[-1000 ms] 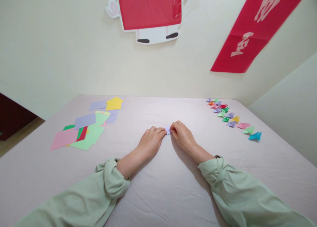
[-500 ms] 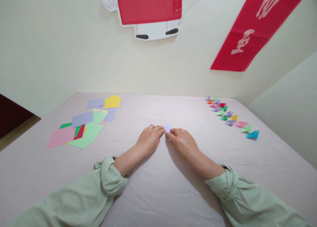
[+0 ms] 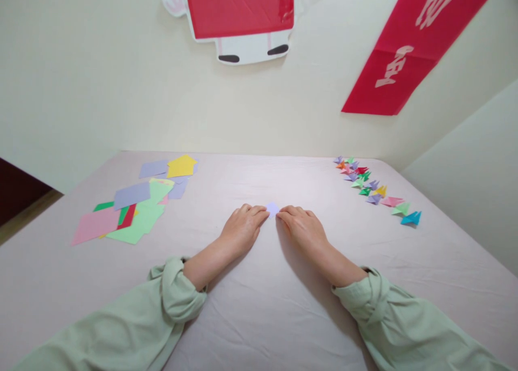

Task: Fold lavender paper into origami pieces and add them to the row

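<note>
A small, pale purple piece of folded paper (image 3: 272, 208) lies on the cloth-covered table between my hands. My left hand (image 3: 243, 229) has its fingers pressed together on the paper's left edge. On the opposite edge, the fingertips of my right hand (image 3: 304, 228) pinch the paper's lower right corner. Fingers cover both ends, so only the middle of the paper shows; its exact folds are too small to make out.
Loose coloured sheets lie at the left, among them a pink sheet (image 3: 96, 224) and a yellow sheet (image 3: 181, 167). Along the right runs a row of small folded paper figures, a blue figure (image 3: 411, 219) nearest. A wall with a red banner (image 3: 390, 85) stands behind the table.
My right thumb and fingers have drawn together at the paper's right edge, and the hand sits slightly farther right. My left hand stays on the paper. The whole view has shifted a little.
</note>
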A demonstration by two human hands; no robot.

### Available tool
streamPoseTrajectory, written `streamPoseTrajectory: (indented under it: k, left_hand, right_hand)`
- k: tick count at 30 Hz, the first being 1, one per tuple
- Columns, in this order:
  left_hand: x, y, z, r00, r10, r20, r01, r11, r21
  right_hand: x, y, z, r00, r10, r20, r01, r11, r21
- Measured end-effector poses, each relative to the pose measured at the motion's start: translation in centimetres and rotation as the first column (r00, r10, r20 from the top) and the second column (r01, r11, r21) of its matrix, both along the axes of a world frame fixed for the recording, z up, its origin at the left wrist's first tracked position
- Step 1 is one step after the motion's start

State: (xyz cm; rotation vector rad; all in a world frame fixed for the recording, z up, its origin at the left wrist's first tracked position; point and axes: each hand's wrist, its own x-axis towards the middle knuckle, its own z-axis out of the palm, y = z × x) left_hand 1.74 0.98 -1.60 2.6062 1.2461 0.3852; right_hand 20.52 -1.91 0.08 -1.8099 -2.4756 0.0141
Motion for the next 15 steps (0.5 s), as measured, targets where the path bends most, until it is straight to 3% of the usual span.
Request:
streamPoseTrajectory:
  k: [6, 15]
  left_hand:
    - [0.1, -0.3, 0.6, 1.0, -0.014, 0.002, 0.014, 1.0, 0.002]
    - [-0.2, -0.2, 0.4, 0.999, -0.042, -0.006, 0.042, 0.999, 0.017]
  right_hand:
    - [-0.1, 1.0, 0.2, 0.997, -0.049, -0.058, 0.049, 0.999, 0.007]
    - [-1.4, 2.6, -0.1, 0.985, -0.168, -0.043, 0.169, 0.986, 0.015]
